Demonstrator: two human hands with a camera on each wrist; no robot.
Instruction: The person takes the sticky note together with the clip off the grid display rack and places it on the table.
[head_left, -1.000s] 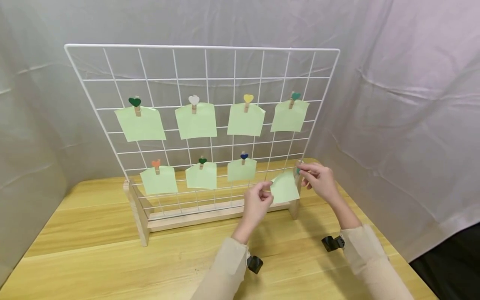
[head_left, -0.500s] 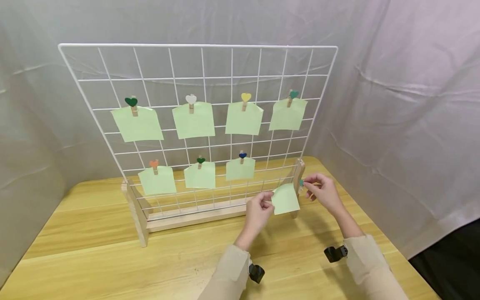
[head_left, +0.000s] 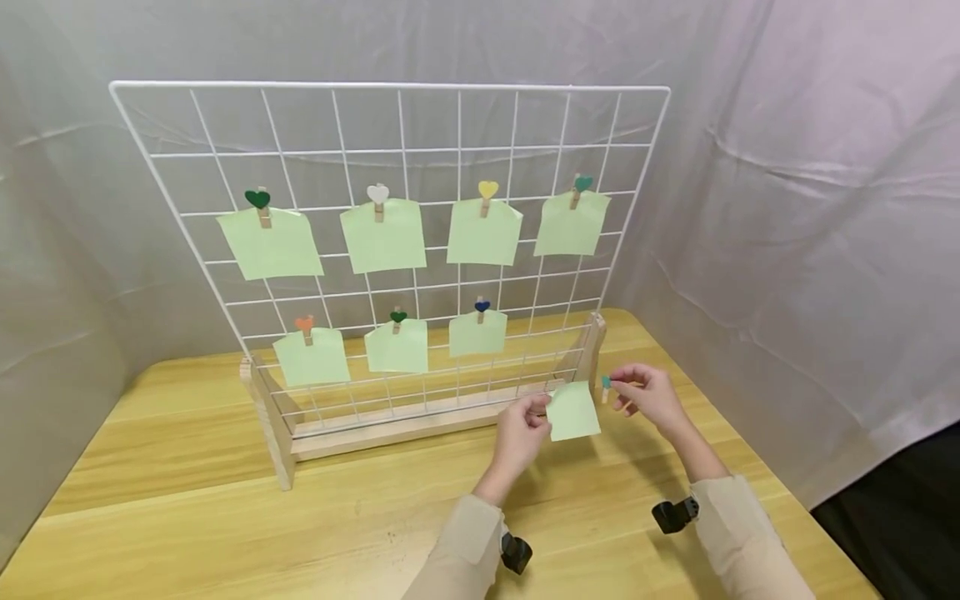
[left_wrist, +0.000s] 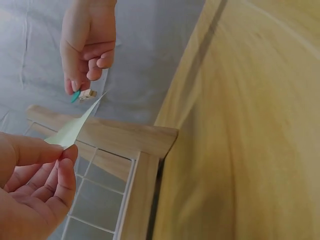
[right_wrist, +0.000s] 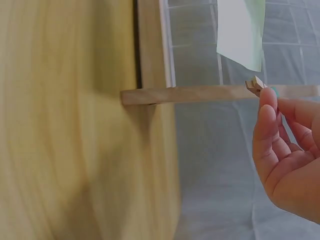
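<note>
My left hand [head_left: 522, 433] pinches the left edge of a square pale green paper note [head_left: 573, 412] between thumb and fingers, in front of the rack's lower right corner. Just right of the note, my right hand [head_left: 651, 396] pinches a small wooden clothespin [head_left: 605, 389] with a teal heart. Its wooden end points away from the fingertips in the right wrist view, close to the paper but apart from it. In the left wrist view the note [left_wrist: 70, 131] is seen nearly edge-on. Behind both stands a white wire grid [head_left: 390, 85] on a wooden base [head_left: 397, 433].
Several green notes hang on the grid in two rows under heart clothespins, among them an upper right note [head_left: 572, 225] and a lower one with a navy heart [head_left: 477, 335]. The rack stands on a wooden table [head_left: 225, 533]; grey cloth [head_left: 810, 250] hangs behind and right.
Both hands have moved down, the right one also slightly rightward. The note and clothespin have come down with them, away from the grid's lower right part. The head view has shifted slightly.
</note>
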